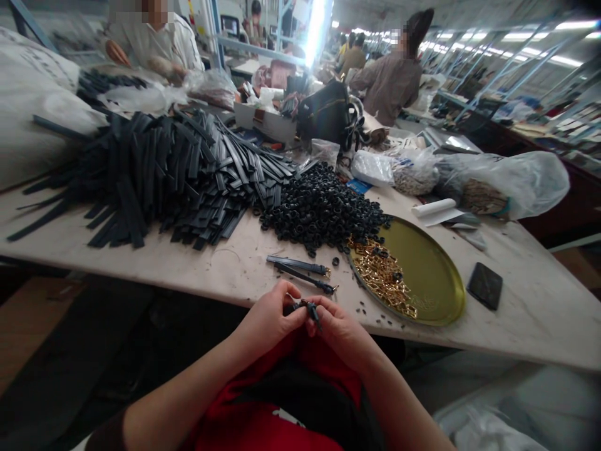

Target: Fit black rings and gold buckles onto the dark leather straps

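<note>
My left hand (270,319) and my right hand (338,329) meet just below the table's front edge, both pinched on a small black strap piece (307,308) held between their fingertips. Two finished black straps with gold ends (300,269) lie on the table just beyond my hands. A heap of black rings (322,210) sits behind them. A round gold tray (422,269) to the right holds several gold clasps (382,279). A big pile of black strips (159,169) covers the left of the table.
A black pad (485,285) lies right of the tray. Plastic bags (498,181), a black handbag (328,116) and boxes crowd the far side. Two other people work at the back. White sacks (32,106) stand at far left.
</note>
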The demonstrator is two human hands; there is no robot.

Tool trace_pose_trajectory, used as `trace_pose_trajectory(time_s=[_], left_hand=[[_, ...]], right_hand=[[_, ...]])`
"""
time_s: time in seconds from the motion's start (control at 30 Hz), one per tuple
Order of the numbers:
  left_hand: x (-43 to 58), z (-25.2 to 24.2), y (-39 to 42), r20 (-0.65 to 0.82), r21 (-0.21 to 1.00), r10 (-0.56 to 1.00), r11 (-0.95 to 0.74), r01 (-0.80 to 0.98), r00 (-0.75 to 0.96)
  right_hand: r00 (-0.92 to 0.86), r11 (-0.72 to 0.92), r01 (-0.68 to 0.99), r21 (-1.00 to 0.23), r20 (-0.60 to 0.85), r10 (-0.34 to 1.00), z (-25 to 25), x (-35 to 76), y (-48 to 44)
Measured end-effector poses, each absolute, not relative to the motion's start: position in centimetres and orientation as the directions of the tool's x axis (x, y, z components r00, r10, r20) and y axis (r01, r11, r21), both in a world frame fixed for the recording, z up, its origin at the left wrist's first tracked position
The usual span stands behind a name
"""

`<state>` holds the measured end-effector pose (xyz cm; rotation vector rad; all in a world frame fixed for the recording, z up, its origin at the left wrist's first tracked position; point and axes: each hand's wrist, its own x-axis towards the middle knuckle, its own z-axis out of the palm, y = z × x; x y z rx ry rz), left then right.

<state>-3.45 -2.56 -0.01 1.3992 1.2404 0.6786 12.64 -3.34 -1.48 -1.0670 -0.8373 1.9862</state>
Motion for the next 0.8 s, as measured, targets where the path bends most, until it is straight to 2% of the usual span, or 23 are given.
trace_pose_trajectory(time_s=[0.1,0.17,0.23,0.37,0.5,0.67,0.8], left_hand=[[-3.6,0.3,-3.5,-0.196,0.888,0.950,0.067,0.455,0.242],[-3.7,0.5,-4.2,-0.193,0.879,0.950,0.056,0.473,0.246],[-3.8,0.8,-4.8,-0.223,0.919,0.928,0.097,0.383,0.299],[-4.1,0.9,-5.8,-0.298,0.953,0.856,0.293,0.078,0.422],[-4.1,0.2,-6.0,-0.360,0.925,0.832,0.377,0.045,0.423],[-3.8,-0.2,-5.9,-0.430,0.901,0.822,0.417,0.121,0.372],[-3.9,-0.2,-5.6,-0.485,0.846,0.760,0.533,0.014,0.433]], right_hand=[[-0.418,-0.566,-0.289,-0.772,-0.429,0.800,-1.3,12.4,-4.4],[-0.418,-0.566,-0.306,-0.765,-0.426,0.802,-1.0,12.3,-5.0],[-0.407,-0.538,-0.333,-0.774,-0.397,0.823,-0.6,12.2,-5.5],[-0.277,-0.402,-0.323,-0.857,-0.320,0.906,-0.4,12.1,-6.0],[-0.201,-0.370,-0.270,-0.889,-0.324,0.924,-0.7,12.0,-6.2],[-0.185,-0.339,-0.114,-0.934,-0.316,0.931,-1.1,12.4,-6.2],[-0.061,-0.222,0.107,-0.969,-0.229,0.971,-1.9,13.1,-5.9]])
